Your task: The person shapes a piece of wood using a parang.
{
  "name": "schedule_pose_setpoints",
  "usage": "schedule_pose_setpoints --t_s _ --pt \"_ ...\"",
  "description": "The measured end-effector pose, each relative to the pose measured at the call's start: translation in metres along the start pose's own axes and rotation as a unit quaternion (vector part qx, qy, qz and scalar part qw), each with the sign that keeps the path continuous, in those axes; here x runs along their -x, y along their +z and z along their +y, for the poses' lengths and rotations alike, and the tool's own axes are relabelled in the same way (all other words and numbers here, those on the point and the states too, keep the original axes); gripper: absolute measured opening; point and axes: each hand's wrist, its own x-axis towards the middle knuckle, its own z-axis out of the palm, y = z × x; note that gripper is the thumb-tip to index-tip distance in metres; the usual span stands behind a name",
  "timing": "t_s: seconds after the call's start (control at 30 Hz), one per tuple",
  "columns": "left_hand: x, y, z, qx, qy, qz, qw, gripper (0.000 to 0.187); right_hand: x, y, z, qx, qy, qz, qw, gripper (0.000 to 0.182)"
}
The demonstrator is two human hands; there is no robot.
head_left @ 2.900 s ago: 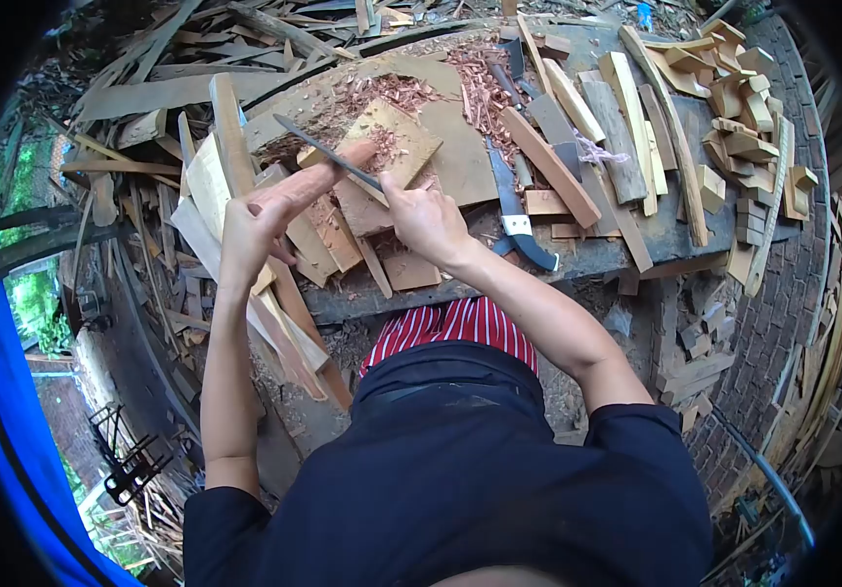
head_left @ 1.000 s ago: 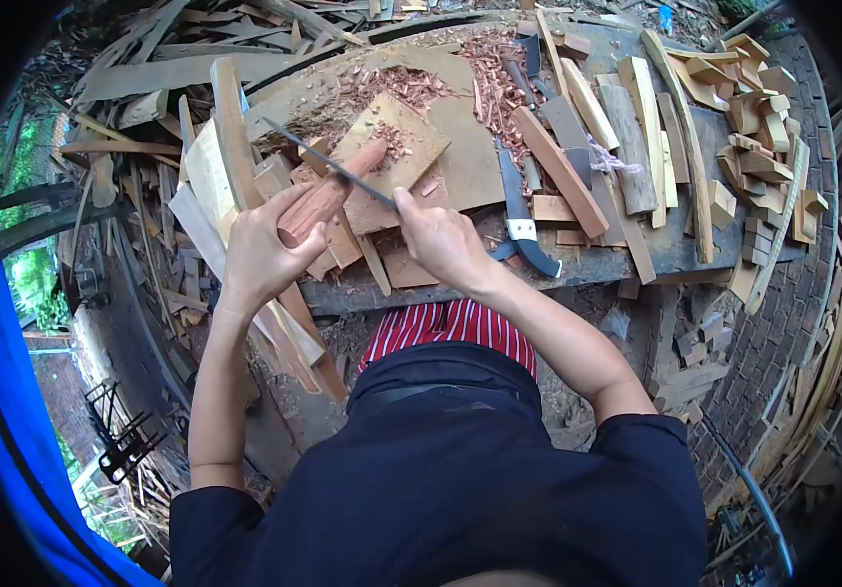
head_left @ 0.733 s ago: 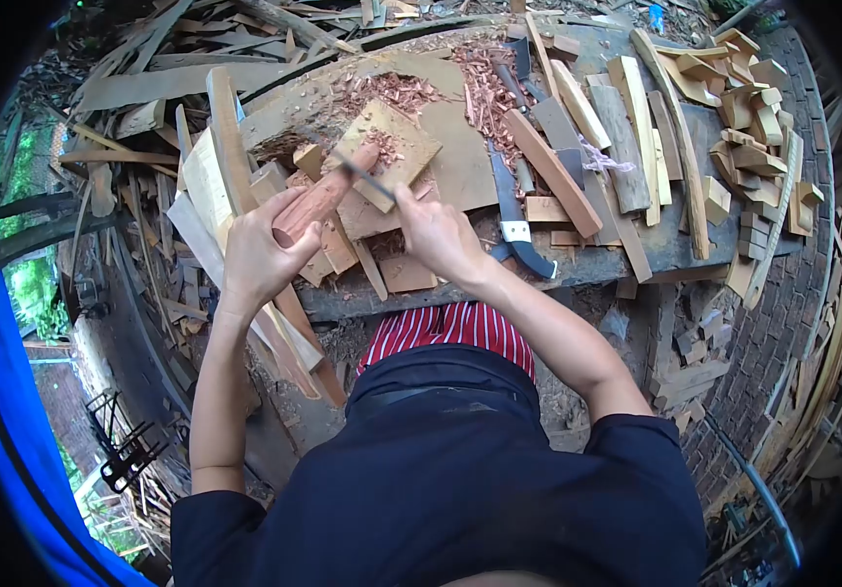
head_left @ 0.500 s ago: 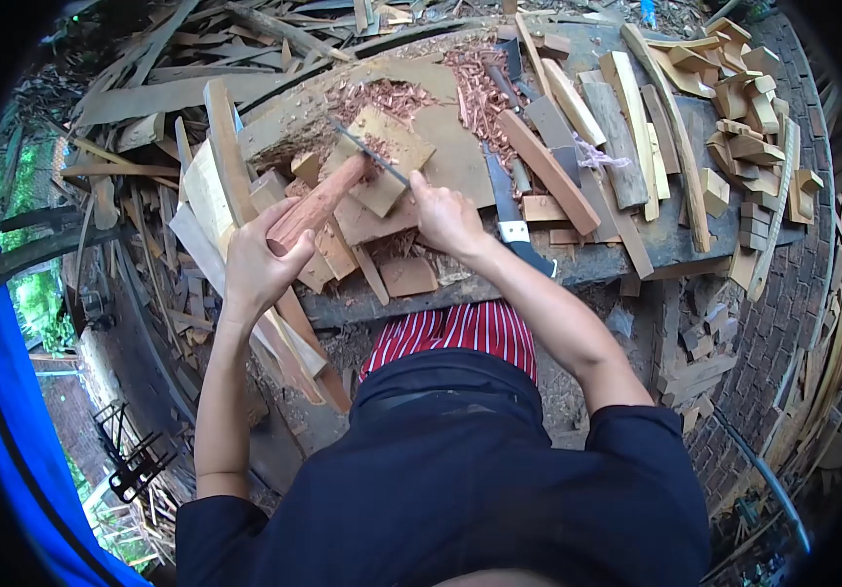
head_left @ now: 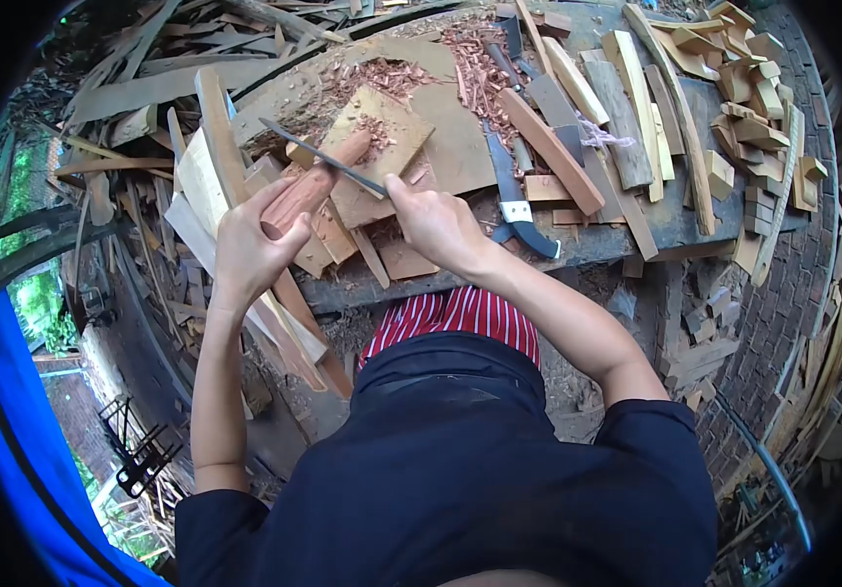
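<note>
My left hand (head_left: 263,240) is wrapped round the near end of a reddish, rounded wooden billet (head_left: 306,200), which tilts up and away from me. Its far end rests on or just above a square yellowish wood block (head_left: 403,137) strewn with shavings. In my right hand (head_left: 441,227) is a knife (head_left: 294,137) with a long, narrow, dark blade; my fingers hide its handle. The blade lies across the top of the billet, about midway along, pointing to the upper left.
Right of the block lies a long-bladed tool with a white-and-black handle (head_left: 516,212). Reddish shavings (head_left: 475,83) cover the bench's back. Wooden strips (head_left: 551,152) lie to the right, with stacked cut pieces (head_left: 753,127) beyond. Upright boards (head_left: 221,132) lean at the left.
The knife has moved toward me along the billet, from its far end to about the middle, and now lies flatter. My right hand came nearer and slightly left.
</note>
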Motion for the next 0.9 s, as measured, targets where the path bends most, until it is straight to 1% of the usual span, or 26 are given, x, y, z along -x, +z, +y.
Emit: schedule_pose_setpoints --t_s 0.07,0.1,0.13,0.2,0.23,0.27,0.33,0.37,0.4,0.43,0.47,0.5,0.53,0.57,0.6,0.67,0.7,0.73,0.77,0.8,0.87,0.9 --pt "0.003 -0.001 0.006 -0.042 0.042 -0.003 0.998 0.050 -0.004 -0.005 0.009 -0.007 0.068 -0.046 0.997 0.026" --pt "0.005 -0.003 0.011 -0.047 0.040 -0.011 0.998 0.049 -0.013 0.010 0.033 0.005 0.084 -0.010 0.996 0.025" --pt "0.006 -0.005 0.011 -0.053 0.044 -0.004 0.998 0.049 -0.016 0.015 0.049 -0.010 0.059 0.028 0.998 0.025" --pt "0.005 -0.002 0.007 -0.059 0.018 -0.029 0.998 0.048 -0.013 0.020 0.051 0.027 0.013 0.089 0.996 0.021" --pt "0.006 -0.001 0.002 -0.059 0.053 -0.013 0.997 0.047 -0.011 0.024 0.052 0.026 0.015 0.089 0.996 0.021" --pt "0.008 0.001 -0.002 -0.059 0.055 -0.014 0.997 0.047 -0.012 0.027 0.055 0.028 0.028 0.076 0.996 0.021" --pt "0.009 -0.001 -0.011 0.007 -0.022 -0.045 0.999 0.047 -0.014 0.033 0.059 0.032 0.035 0.069 0.996 0.021" --pt "0.011 -0.003 -0.018 0.005 -0.019 -0.038 0.999 0.047 -0.013 0.037 0.063 0.022 0.042 0.069 0.996 0.022" --pt "0.014 -0.006 -0.025 0.146 -0.080 -0.050 0.985 0.044 -0.013 0.040 0.067 0.011 0.049 0.068 0.996 0.022" --pt "0.019 -0.006 -0.034 0.284 -0.140 -0.062 0.947 0.041 -0.013 0.040 0.069 0.014 0.046 0.063 0.997 0.022" --pt "0.025 -0.003 -0.047 0.280 -0.140 -0.058 0.948 0.041 -0.010 0.041 0.072 0.010 0.042 0.065 0.997 0.022" --pt "0.031 0.003 -0.064 0.394 -0.175 -0.068 0.900 0.041 -0.008 0.038 0.073 0.021 0.052 0.058 0.997 0.022" --pt "0.036 0.007 -0.081 0.503 -0.207 -0.076 0.835 0.041 -0.006 0.037 0.073 0.033 0.061 0.051 0.996 0.022" --pt "0.041 0.011 -0.095 0.580 -0.248 -0.107 0.769 0.045 -0.003 0.037 0.074 0.030 0.055 0.050 0.997 0.022" --pt "0.044 0.018 -0.102 0.660 -0.260 -0.109 0.697 0.049 0.001 0.036 0.077 0.032 0.050 0.064 0.996 0.024" --pt "0.047 0.029 -0.115 0.741 -0.272 -0.103 0.605 0.057 0.005 0.034 0.084 0.035 0.044 0.080 0.995 0.025" --pt "0.048 0.035 -0.119 0.743 -0.269 -0.100 0.604 0.057 0.005 0.033 0.084 0.027 0.055 0.090 0.994 0.027" --pt "0.049 0.041 -0.122 0.767 -0.264 -0.083 0.580 0.058 0.005 0.033 0.084 0.018 0.067 0.100 0.993 0.029" --pt "0.052 0.045 -0.127 0.789 -0.258 -0.066 0.554 0.058 0.006 0.029 0.086 0.009 0.089 0.086 0.992 0.031" --pt "0.056 0.045 -0.126 0.791 -0.256 -0.062 0.552 0.058 0.005 0.028 0.088 0.011 0.085 0.084 0.993 0.031" --pt "0.064 0.046 -0.123 0.806 -0.222 -0.083 0.543 0.060 0.005 0.029 0.091 0.009 0.072 0.084 0.994 0.031" --pt "0.068 0.044 -0.122 0.809 -0.221 -0.089 0.538 0.061 0.005 0.026 0.088 0.014 0.099 0.051 0.994 0.034"
